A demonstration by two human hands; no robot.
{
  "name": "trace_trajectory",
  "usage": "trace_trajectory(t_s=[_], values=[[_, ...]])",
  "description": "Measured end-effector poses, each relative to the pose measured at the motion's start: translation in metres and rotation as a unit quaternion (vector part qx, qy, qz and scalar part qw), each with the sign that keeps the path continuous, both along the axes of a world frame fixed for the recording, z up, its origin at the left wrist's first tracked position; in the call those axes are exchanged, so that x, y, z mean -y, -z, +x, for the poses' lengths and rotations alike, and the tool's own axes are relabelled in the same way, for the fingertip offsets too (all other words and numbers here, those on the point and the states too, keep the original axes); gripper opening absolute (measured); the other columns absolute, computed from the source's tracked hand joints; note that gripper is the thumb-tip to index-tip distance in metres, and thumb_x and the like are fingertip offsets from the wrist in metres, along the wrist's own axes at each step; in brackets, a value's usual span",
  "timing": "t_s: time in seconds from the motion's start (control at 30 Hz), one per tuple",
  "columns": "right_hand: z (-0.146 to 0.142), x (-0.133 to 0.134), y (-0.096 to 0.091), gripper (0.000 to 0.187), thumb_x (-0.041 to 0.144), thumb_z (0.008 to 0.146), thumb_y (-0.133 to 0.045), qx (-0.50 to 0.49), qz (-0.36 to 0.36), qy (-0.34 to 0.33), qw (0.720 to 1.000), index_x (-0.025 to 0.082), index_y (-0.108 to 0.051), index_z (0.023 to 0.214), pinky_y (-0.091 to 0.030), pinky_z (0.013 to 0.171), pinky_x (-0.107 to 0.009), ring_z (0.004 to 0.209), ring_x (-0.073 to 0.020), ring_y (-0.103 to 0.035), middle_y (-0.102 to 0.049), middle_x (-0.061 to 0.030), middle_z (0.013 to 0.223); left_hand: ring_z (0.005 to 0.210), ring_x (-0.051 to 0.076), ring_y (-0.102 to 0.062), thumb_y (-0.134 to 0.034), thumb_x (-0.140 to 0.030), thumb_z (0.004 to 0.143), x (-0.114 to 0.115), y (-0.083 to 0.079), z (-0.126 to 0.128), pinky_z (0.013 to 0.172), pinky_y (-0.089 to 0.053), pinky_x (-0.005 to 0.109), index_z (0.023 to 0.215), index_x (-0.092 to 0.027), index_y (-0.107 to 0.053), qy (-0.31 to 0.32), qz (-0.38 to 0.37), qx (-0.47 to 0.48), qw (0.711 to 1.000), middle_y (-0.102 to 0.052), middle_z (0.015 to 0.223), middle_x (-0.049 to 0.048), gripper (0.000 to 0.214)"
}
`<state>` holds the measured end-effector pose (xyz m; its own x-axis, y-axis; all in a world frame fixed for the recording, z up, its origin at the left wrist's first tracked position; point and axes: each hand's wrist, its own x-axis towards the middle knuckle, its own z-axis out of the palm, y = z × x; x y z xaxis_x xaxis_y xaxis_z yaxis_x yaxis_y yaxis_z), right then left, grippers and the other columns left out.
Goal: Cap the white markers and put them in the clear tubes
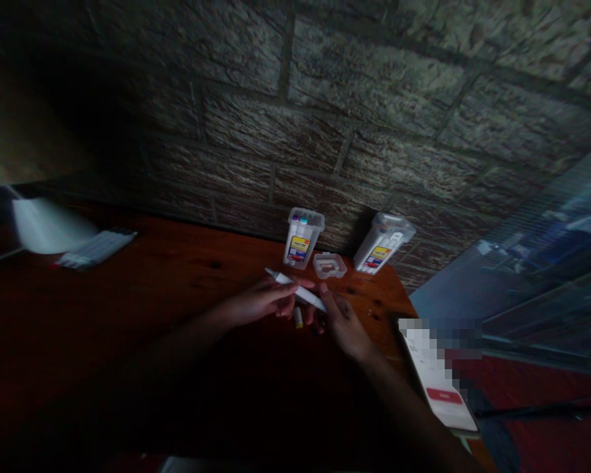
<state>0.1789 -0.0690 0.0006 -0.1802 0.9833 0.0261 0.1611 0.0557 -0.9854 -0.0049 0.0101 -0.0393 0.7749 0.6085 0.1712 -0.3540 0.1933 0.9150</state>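
Observation:
A white marker (303, 295) slants between my two hands above the wooden table, its grey tip end pointing up and to the left. My left hand (263, 302) pinches it near that tip end. At its lower right end, my right hand (343, 320) has thumb and fingers closed around it. Just under the marker shows a small white cap with a yellow end (298, 318); whether fingers hold it or it lies on the table, I cannot tell. Beyond my hands stands a clear plastic marker case (300, 246), open at the top, with a purple-ended and a teal-ended marker inside.
A clear lid (329, 265) lies between the open case and a second marker case (381, 244). Flat packs of pens (98, 248) lie at left by a lamp (49, 226). A lit tablet or phone (436, 374) sits at the right edge. A stone-block wall (315, 138) rises behind.

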Motion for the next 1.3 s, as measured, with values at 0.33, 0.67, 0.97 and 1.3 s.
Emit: trace_trajectory(t_s=[0.33,0.67,0.97,1.3], values=[[0.000,0.002,0.000,0.046,0.062,0.092,-0.052,-0.023,-0.025,-0.071,0.997,0.018,-0.067,0.092,-0.036,0.049,-0.022,0.052,-0.0080,-0.046,-0.060,0.0010,0.070,0.049,0.008,-0.048,-0.052,-0.047,0.099,0.011,-0.007,0.003,0.047,-0.031,0.020,0.151,-0.018,-0.039,0.021,0.022,-0.042,0.999,-0.057,0.060,-0.0027,0.062],[-0.001,0.001,0.001,0.043,0.062,0.082,-0.066,-0.105,-0.071,0.064,0.990,0.020,-0.060,0.090,-0.023,0.043,-0.020,0.047,-0.0049,-0.032,-0.044,0.0068,0.062,0.042,0.009,-0.043,-0.044,-0.069,0.091,0.003,-0.003,0.010,0.046,-0.028,0.023,0.115,-0.012,-0.062,-0.106,0.016,-0.111,0.988,-0.050,0.049,-0.0056,0.065],[0.008,-0.008,-0.005,0.046,0.061,0.076,-0.073,-0.227,-0.074,0.137,0.961,0.021,-0.063,0.097,-0.015,0.037,-0.019,0.041,-0.0046,-0.024,-0.032,0.0104,0.053,0.046,0.010,-0.043,-0.044,-0.068,0.091,-0.001,-0.007,0.008,0.051,-0.031,0.024,0.117,-0.012,-0.065,-0.177,-0.010,-0.129,0.976,-0.047,0.050,-0.0062,0.066],[0.015,-0.013,0.000,0.050,0.066,0.076,-0.072,-0.304,-0.106,0.115,0.940,0.020,-0.062,0.092,-0.011,0.034,-0.017,0.039,-0.0018,-0.014,-0.031,0.0118,0.051,0.046,0.011,-0.044,-0.040,-0.073,0.090,-0.005,-0.003,0.008,0.049,-0.028,0.024,0.110,-0.012,-0.068,-0.163,0.013,-0.144,0.976,-0.049,0.049,-0.0041,0.069]])
